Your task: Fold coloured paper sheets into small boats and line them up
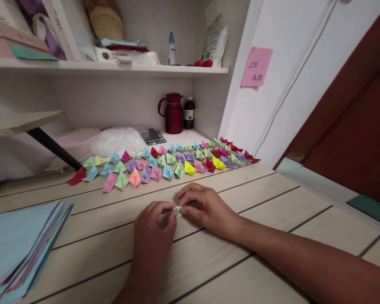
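My left hand [153,230] and my right hand [204,207] meet on the wooden floor [256,198], both pinching a small pale green folded paper piece [178,210] between their fingertips. Most of that piece is hidden by my fingers. Just beyond my hands lie rows of several finished folded paper boats [164,162] in pink, green, blue, purple, yellow and red. A stack of coloured paper sheets [19,247], light blue on top, lies at the lower left, apart from my left hand.
A dark red jug [172,113] and a dark bottle [189,113] stand at the back of a low white shelf. A white plastic bag [117,141] lies left of them. A pink sticky note [256,66] is on the white door at right.
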`<action>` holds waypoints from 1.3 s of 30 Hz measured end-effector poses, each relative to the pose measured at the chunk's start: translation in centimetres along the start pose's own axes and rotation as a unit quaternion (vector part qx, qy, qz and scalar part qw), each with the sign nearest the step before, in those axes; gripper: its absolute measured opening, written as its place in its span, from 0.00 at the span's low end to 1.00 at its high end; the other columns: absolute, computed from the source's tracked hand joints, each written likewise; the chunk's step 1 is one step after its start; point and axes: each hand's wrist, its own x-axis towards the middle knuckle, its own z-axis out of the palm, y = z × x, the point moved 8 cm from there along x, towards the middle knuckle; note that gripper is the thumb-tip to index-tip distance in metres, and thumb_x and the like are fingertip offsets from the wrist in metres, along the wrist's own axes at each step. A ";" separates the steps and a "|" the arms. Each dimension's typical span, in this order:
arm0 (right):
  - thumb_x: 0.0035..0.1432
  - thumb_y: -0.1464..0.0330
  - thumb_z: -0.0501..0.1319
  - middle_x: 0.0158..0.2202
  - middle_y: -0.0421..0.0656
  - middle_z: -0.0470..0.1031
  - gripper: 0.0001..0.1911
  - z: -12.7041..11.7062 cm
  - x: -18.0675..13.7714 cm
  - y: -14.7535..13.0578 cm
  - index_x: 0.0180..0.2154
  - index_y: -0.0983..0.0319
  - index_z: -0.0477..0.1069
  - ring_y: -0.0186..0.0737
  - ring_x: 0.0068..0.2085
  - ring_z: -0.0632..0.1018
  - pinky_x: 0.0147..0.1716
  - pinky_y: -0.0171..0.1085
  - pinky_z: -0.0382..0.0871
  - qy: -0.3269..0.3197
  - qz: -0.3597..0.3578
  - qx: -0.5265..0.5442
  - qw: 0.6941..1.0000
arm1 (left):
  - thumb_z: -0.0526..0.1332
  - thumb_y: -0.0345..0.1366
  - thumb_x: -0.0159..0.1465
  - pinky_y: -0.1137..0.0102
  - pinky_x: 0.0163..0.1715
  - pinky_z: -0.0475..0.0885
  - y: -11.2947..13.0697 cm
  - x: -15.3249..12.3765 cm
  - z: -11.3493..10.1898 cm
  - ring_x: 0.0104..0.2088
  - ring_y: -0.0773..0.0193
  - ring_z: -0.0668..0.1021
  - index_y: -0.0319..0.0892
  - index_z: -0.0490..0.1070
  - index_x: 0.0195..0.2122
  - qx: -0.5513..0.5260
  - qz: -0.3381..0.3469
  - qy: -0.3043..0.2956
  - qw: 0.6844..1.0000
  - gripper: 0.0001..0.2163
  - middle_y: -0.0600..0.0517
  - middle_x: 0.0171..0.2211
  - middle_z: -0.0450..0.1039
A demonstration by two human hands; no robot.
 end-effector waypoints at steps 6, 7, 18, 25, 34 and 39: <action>0.54 0.75 0.64 0.38 0.43 0.75 0.04 0.2 -0.1 -0.6 0.29 0.61 0.74 0.38 0.42 0.76 0.43 0.37 0.69 -0.003 -0.008 -0.004 1.000 | 0.60 0.33 0.55 0.68 0.35 0.72 -0.3 -0.3 0.3 0.27 0.63 0.79 0.45 0.73 0.26 0.004 -0.049 0.001 0.999 0.03 0.56 0.25 0.78; 0.54 0.75 0.64 0.38 0.43 0.75 0.04 0.2 -0.1 -0.6 0.29 0.61 0.74 0.38 0.41 0.76 0.43 0.37 0.69 -0.003 -0.006 -0.003 1.000 | 0.60 0.33 0.55 0.69 0.33 0.72 -0.4 -0.3 0.3 0.27 0.63 0.79 0.45 0.73 0.26 0.004 -0.058 0.002 0.998 0.03 0.56 0.25 0.78; 0.52 0.73 0.65 0.45 0.44 0.72 0.11 0.2 -0.5 -0.8 0.40 0.58 0.75 0.40 0.46 0.74 0.47 0.41 0.68 0.022 -0.016 -0.027 0.999 | 0.59 0.32 0.55 0.71 0.30 0.70 -0.4 -0.4 -0.1 0.26 0.65 0.78 0.44 0.72 0.26 0.030 -0.032 0.025 0.999 0.03 0.56 0.25 0.77; 0.50 0.73 0.64 0.48 0.43 0.72 0.11 0.3 -0.8 -1.6 0.38 0.58 0.74 0.42 0.49 0.73 0.49 0.42 0.66 0.049 -0.038 -0.082 0.995 | 0.59 0.30 0.55 0.68 0.32 0.68 0.4 -0.8 0.3 0.27 0.63 0.77 0.44 0.70 0.26 0.086 0.014 0.018 0.996 0.04 0.56 0.25 0.76; 0.49 0.74 0.62 0.47 0.41 0.74 0.07 0.4 -0.9 -2.0 0.33 0.58 0.71 0.42 0.48 0.74 0.48 0.43 0.64 0.064 -0.048 -0.136 0.988 | 0.58 0.30 0.55 0.65 0.36 0.66 1.3 -0.9 0.6 0.29 0.61 0.76 0.45 0.68 0.24 0.129 0.038 0.023 0.991 0.05 0.55 0.24 0.74; 0.51 0.75 0.62 0.43 0.42 0.76 0.06 0.4 -0.8 -2.0 0.31 0.59 0.71 0.42 0.45 0.75 0.46 0.43 0.64 0.053 -0.038 -0.117 0.991 | 0.58 0.31 0.54 0.71 0.29 0.67 0.7 -0.9 0.5 0.25 0.65 0.76 0.45 0.68 0.23 0.082 -0.006 0.019 0.996 0.04 0.56 0.23 0.75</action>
